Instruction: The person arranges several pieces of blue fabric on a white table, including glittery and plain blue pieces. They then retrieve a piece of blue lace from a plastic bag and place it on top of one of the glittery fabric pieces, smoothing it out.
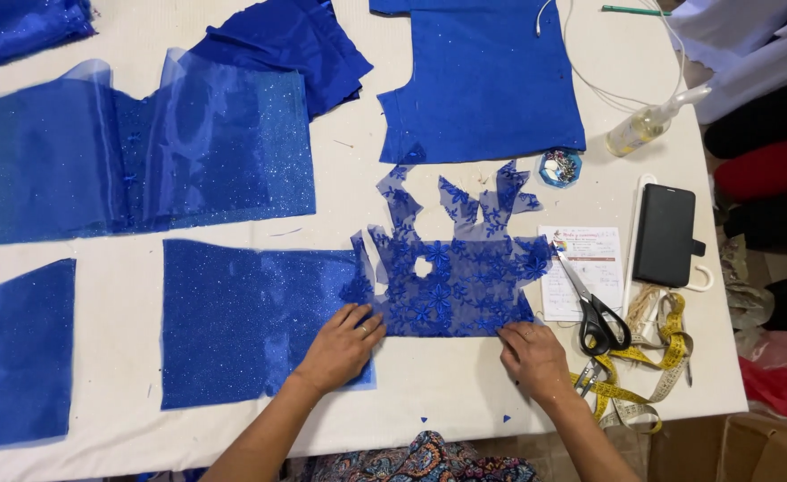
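A jagged piece of blue floral lace (454, 268) lies on the white table (447, 384), its left edge overlapping a glittery blue fabric panel (242, 312). My left hand (342, 344) rests flat on that panel at the lace's lower left corner, fingers spread. My right hand (533, 355) presses down at the lace's lower right corner, fingers curled onto the edge. Neither hand lifts anything.
Black-handled scissors (592, 308) lie on a paper card (583, 272) right of the lace. Beside them are a yellow tape measure (643, 375), a black phone (664, 235), an oil bottle (648, 125) and a pin dish (560, 167). More blue fabric pieces (483, 80) cover the table's far side and left.
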